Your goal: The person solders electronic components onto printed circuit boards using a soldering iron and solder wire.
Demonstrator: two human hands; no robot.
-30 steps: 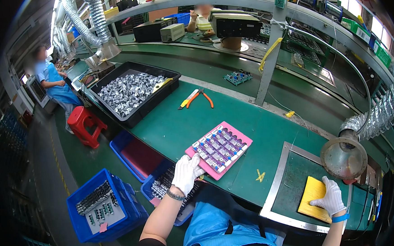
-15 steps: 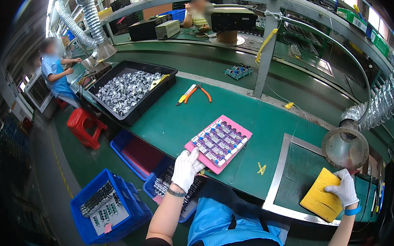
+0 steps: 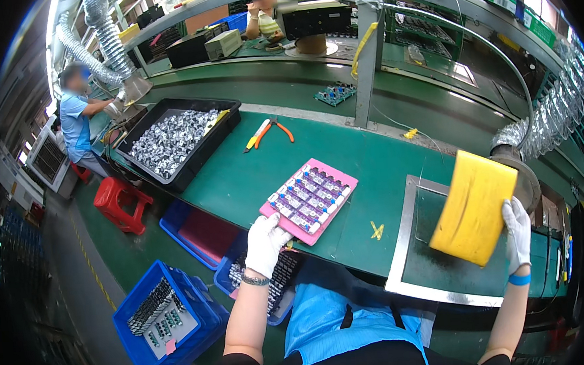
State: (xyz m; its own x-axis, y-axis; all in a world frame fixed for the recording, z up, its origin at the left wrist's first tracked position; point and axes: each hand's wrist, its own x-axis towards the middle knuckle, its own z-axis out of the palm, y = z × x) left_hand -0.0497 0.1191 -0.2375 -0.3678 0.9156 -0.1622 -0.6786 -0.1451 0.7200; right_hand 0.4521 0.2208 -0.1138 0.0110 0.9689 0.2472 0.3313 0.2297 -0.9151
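My left hand [image 3: 265, 244], in a white glove, grips the near left corner of a pink tray [image 3: 344, 177]. Rows of small circuit boards [image 3: 310, 198] with white and blue parts sit in that tray, over the green bench top [image 3: 376, 244]. My gloved right hand [image 3: 518, 232] is closed on the right edge of a yellow foam pad [image 3: 475, 208]. The pad is raised and slightly bowed, above a dark panel [image 3: 423, 255] with a metal frame. The right fingertips are partly hidden by the pad.
A black bin [image 3: 190, 158] of small metal parts stands at the back left, near orange-handled pliers [image 3: 274, 131]. Blue crates [image 3: 173, 310] stand low at the left. A funnel duct [image 3: 525, 185] is behind the pad. A person [image 3: 80, 122] works at far left.
My right hand has lifted the yellow foam pad up off the framed panel and tilted it more upright. My left hand keeps hold of the pink tray. The whole view has shifted a little.
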